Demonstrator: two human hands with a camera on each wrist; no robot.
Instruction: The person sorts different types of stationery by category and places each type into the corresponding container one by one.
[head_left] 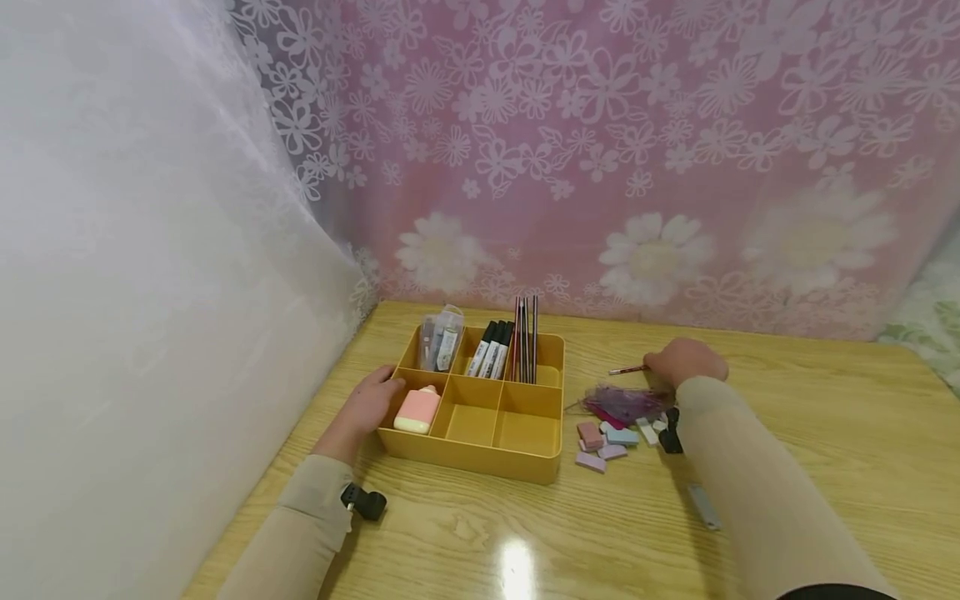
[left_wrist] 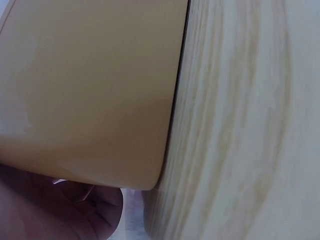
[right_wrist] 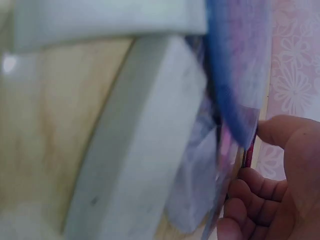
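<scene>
A yellow desk organizer (head_left: pixel 468 462) with six compartments stands on the wooden table. My left hand (head_left: pixel 369 402) grips its left rim; in the left wrist view its curled fingers (left_wrist: pixel 102 212) lie against the organizer's wall (left_wrist: pixel 90 95). Farther right, my right hand (head_left: pixel 688 360) pinches a thin dark red pencil (head_left: pixel 627 370) between thumb and fingers, just beyond a crumpled purple see-through bag (head_left: pixel 626 403). Several striped pencils (head_left: pixel 535 337) stand in the back right compartment, and black-capped markers (head_left: pixel 491 354) in the back middle one. A pink and cream bottle-shaped item (head_left: pixel 417 408) lies front left.
Clear plastic cases (head_left: pixel 441 340) fill the back left compartment. Right of the organizer lie several eraser-like blocks, among them a pink one (head_left: pixel 590 436), a blue one (head_left: pixel 622 437) and a lilac one (head_left: pixel 590 462). A grey flat piece (head_left: pixel 705 507) lies beside the right forearm. Curtains hang behind and left.
</scene>
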